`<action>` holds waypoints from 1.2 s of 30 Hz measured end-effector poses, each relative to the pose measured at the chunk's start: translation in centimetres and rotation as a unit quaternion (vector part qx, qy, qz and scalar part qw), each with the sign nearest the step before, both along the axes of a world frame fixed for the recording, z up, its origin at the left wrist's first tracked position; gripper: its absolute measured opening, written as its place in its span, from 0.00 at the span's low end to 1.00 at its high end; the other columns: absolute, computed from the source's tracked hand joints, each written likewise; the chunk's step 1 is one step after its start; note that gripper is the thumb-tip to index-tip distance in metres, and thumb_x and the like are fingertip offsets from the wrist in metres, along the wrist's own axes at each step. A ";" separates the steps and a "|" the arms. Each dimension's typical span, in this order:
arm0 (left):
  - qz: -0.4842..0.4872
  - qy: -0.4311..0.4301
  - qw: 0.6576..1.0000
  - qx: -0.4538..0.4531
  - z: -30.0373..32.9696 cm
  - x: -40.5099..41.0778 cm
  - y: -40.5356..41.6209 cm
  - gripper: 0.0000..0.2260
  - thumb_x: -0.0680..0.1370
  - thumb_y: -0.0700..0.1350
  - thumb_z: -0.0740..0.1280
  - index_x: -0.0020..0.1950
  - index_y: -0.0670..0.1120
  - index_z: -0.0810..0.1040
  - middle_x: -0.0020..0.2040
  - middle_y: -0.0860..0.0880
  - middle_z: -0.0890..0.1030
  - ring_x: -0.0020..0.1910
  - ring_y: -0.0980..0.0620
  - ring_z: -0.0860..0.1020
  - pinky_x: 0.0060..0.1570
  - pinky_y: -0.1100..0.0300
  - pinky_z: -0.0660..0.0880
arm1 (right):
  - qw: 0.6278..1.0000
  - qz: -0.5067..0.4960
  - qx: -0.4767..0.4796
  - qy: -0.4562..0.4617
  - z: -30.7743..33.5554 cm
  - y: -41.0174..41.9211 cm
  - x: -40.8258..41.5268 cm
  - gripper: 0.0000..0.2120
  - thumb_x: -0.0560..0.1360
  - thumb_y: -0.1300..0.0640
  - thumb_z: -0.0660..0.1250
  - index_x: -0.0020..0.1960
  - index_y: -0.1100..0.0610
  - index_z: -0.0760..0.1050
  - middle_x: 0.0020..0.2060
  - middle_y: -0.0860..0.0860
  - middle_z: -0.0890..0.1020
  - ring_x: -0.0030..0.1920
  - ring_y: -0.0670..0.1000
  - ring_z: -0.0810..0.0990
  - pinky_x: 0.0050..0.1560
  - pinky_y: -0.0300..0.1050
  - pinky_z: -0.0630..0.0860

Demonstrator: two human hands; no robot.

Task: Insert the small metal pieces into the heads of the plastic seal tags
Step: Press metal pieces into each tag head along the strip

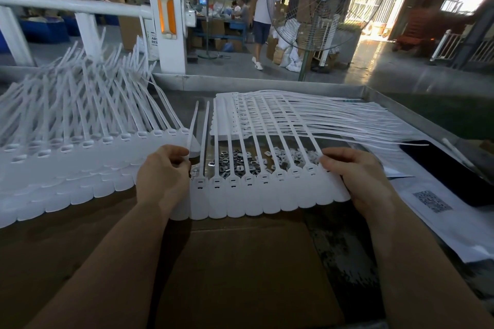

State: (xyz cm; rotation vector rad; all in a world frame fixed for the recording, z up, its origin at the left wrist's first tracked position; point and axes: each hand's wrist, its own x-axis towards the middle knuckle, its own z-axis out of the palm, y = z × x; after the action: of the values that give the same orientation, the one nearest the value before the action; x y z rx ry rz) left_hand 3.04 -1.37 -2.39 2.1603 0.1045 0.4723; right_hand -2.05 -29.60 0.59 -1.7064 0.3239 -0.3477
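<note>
Both grips, left hand and right hand, curled on tag strip, covering its ends.

Both bare forearms are reaching forward from the bottom edge, converging slightly toward the middle. Left hand is sitting back-up, fingers curling inward, thumb and forefinger pinching a thin white strap. Right hand is lying palm down, angled inward, fingers bending at the knuckles and gripping the right end of a white tag strip. Hands well apart, wrists roughly level.
</note>
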 end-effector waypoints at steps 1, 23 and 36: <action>-0.001 0.000 1.000 -0.001 0.0 0.0 0.0 0.09 0.77 0.41 0.65 0.57 0.46 0.78 0.51 0.48 0.80 0.47 0.54 0.73 0.50 0.59 0.70 | 1.000 0.002 0.001 -0.001 0.0 0.0 0.0 0.06 0.71 0.62 0.71 0.42 0.50 0.81 0.42 0.52 0.84 0.42 0.53 0.82 0.38 0.46 0.79; 0.002 -0.013 1.000 -0.019 0.2 -0.1 -0.1 0.08 0.77 0.41 0.65 0.55 0.47 0.78 0.45 0.52 0.76 0.46 0.55 0.74 0.47 0.60 0.70 | 0.998 0.024 0.063 -0.016 -0.1 -0.4 0.5 0.08 0.75 0.63 0.66 0.44 0.53 0.81 0.38 0.52 0.85 0.37 0.51 0.84 0.31 0.42 0.79; -0.013 -0.024 0.998 -0.064 0.3 -0.3 -0.1 0.08 0.77 0.40 0.65 0.55 0.47 0.78 0.46 0.52 0.77 0.46 0.55 0.75 0.41 0.67 0.68 | 0.990 0.134 0.025 0.023 -0.2 0.0 0.0 0.02 0.73 0.59 0.68 0.45 0.53 0.78 0.48 0.61 0.82 0.43 0.60 0.81 0.42 0.54 0.76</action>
State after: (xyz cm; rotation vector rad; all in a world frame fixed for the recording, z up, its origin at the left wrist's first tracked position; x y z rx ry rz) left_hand 2.75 -1.44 -2.07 2.0220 0.0785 0.4902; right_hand -2.07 -29.58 0.38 -1.6855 0.1331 -0.1017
